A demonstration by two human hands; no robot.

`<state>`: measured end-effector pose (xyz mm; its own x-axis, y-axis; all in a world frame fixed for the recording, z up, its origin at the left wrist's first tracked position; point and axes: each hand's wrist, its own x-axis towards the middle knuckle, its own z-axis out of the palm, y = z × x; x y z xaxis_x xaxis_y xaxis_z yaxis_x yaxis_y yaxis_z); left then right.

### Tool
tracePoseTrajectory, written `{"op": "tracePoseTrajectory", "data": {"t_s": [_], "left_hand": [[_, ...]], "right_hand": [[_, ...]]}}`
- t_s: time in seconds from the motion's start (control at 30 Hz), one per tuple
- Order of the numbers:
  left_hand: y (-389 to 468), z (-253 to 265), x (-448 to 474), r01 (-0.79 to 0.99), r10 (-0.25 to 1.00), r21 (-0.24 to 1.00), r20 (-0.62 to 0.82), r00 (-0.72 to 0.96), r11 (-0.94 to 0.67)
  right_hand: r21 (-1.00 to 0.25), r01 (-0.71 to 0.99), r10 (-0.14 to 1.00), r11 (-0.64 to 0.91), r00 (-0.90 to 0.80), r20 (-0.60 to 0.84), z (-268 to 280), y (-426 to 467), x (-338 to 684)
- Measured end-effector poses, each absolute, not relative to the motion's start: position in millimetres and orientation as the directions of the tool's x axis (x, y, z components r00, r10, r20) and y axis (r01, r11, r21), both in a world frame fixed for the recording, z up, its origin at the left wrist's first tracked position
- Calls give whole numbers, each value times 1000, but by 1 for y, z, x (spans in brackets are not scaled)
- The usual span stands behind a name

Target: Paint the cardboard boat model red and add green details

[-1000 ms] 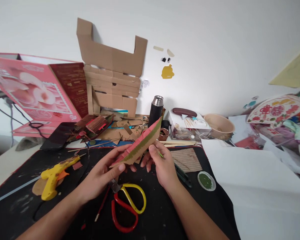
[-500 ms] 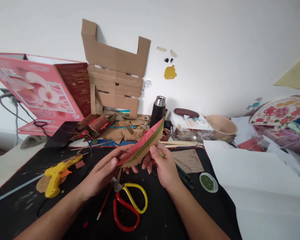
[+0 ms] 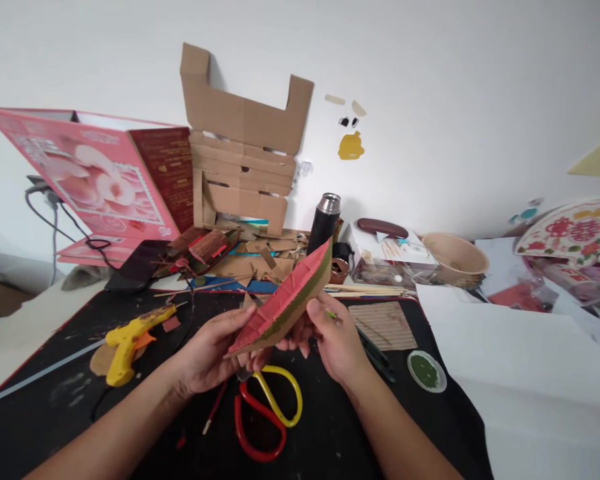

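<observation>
A small boat-shaped cardboard piece is held tilted above the table, its right end higher. Its inside is red, and a green painted band runs along the outer side over bare brown cardboard. My left hand is closed around the lower left end, thumb on the rim. Against the outer side, my right hand grips with its thumb; some of its fingers are hidden behind. A thin bright green stick end pokes out by that hand, the rest hidden. Below lie scissors with one red and one yellow handle.
A yellow glue gun lies at left. On the right are a dish of green paint and corrugated cardboard. A black flask, cardboard scraps and a beige bowl stand along the back.
The cardboard piece has turned so more of its red inside shows, and its left end has dipped. My left hand has lowered slightly. The whole view has shifted a little left.
</observation>
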<state>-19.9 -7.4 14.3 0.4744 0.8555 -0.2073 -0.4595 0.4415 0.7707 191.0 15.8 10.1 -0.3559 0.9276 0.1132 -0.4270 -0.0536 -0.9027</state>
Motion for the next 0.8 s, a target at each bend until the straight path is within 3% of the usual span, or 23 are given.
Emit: {"op": "tracePoseTrajectory", "data": {"t_s": [0.43,0.8], "left_hand": [[-8,9,-21,-529,821,659,-260,508,536],[-5,8,-19,-532,856,694,-253,451,485]], "right_hand": [[-905,-419,921,-65,-374,107,10,16,191],[-904,-421,922,-72,-374,100,8,17,190]]}}
